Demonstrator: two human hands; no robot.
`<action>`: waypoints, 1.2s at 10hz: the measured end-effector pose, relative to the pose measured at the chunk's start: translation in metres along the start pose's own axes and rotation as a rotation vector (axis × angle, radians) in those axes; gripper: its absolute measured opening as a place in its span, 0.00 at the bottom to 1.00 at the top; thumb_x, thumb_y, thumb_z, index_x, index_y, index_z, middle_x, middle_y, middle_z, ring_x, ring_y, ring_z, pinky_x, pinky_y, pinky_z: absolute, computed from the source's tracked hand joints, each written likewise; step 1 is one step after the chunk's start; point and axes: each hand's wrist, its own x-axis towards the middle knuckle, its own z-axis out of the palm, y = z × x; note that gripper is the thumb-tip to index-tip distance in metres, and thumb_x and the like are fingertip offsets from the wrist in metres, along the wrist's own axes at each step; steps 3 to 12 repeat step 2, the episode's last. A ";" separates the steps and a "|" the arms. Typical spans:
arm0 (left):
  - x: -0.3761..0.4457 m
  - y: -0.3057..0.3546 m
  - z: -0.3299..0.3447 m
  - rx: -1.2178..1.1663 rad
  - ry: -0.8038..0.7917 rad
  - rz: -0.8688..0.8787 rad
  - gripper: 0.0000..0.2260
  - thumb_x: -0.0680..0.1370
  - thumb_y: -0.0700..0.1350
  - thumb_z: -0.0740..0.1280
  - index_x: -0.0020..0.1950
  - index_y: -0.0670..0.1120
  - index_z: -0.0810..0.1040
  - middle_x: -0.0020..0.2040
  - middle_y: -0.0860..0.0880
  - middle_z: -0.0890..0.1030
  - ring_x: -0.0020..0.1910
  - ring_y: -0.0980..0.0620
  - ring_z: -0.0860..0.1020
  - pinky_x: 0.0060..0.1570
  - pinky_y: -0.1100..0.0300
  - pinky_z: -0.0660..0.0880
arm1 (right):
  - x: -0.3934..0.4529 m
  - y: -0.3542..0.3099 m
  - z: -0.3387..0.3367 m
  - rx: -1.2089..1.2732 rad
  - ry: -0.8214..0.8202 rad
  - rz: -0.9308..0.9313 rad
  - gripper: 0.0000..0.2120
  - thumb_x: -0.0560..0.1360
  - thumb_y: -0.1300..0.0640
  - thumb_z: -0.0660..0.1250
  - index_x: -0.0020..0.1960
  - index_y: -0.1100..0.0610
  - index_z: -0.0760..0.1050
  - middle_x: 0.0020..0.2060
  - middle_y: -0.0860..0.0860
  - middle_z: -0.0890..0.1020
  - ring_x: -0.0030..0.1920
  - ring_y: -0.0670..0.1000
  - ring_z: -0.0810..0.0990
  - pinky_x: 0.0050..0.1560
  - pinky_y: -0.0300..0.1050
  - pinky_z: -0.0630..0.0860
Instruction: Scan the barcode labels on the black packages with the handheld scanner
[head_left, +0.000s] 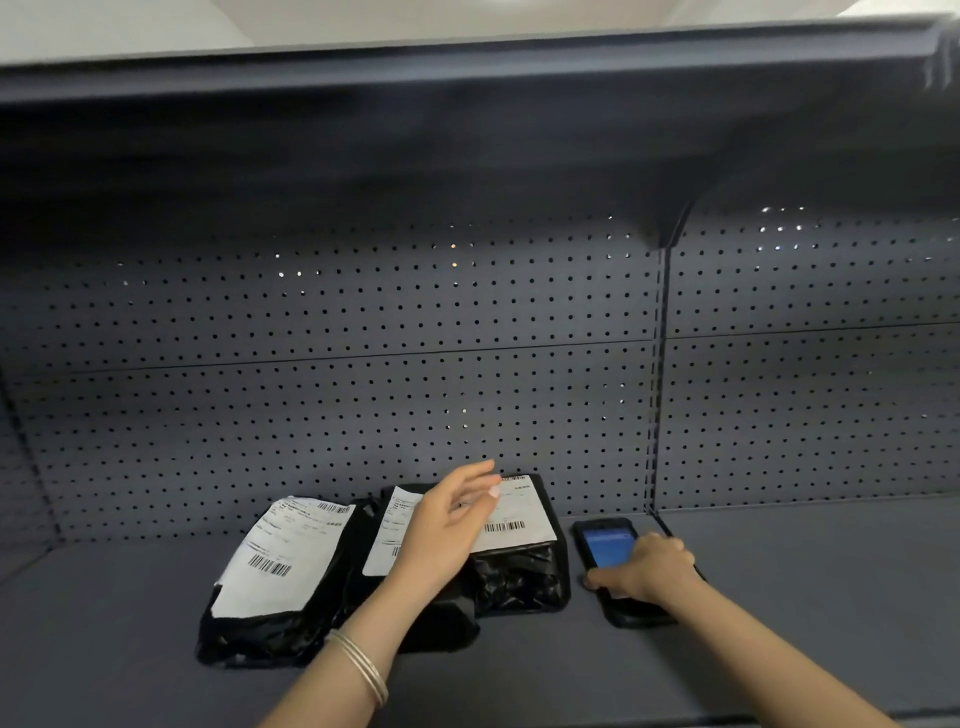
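Observation:
Three black packages with white barcode labels lie on a grey shelf (779, 597). The left package (275, 571) shows its full label. The middle package (389, 535) is partly covered by my arm. The right package (524, 551) leans at the back. My left hand (447, 519) hovers over the middle and right packages, fingers spread, holding nothing. A black handheld scanner (610, 545) with a lit blue screen lies flat to the right of the packages. My right hand (644, 569) rests on its lower half, fingers curled around it.
A grey pegboard back panel (363, 338) rises behind the shelf. An upper shelf (467, 93) overhangs the space. A vertical upright (657, 389) divides this bay from the one on the right.

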 end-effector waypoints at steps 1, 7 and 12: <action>0.001 -0.002 -0.005 0.002 -0.015 0.002 0.14 0.77 0.46 0.66 0.63 0.54 0.75 0.56 0.58 0.82 0.57 0.66 0.77 0.58 0.72 0.71 | -0.003 -0.002 0.002 -0.003 0.003 0.017 0.51 0.62 0.27 0.71 0.72 0.61 0.69 0.67 0.59 0.70 0.67 0.58 0.71 0.62 0.46 0.75; 0.005 -0.005 -0.009 -0.033 -0.010 0.016 0.13 0.77 0.46 0.66 0.62 0.54 0.76 0.56 0.58 0.82 0.57 0.66 0.77 0.59 0.70 0.70 | -0.015 -0.011 -0.004 0.013 0.029 0.047 0.54 0.63 0.25 0.69 0.75 0.61 0.64 0.70 0.60 0.69 0.70 0.59 0.69 0.67 0.47 0.71; 0.005 -0.005 -0.009 -0.033 -0.010 0.016 0.13 0.77 0.46 0.66 0.62 0.54 0.76 0.56 0.58 0.82 0.57 0.66 0.77 0.59 0.70 0.70 | -0.015 -0.011 -0.004 0.013 0.029 0.047 0.54 0.63 0.25 0.69 0.75 0.61 0.64 0.70 0.60 0.69 0.70 0.59 0.69 0.67 0.47 0.71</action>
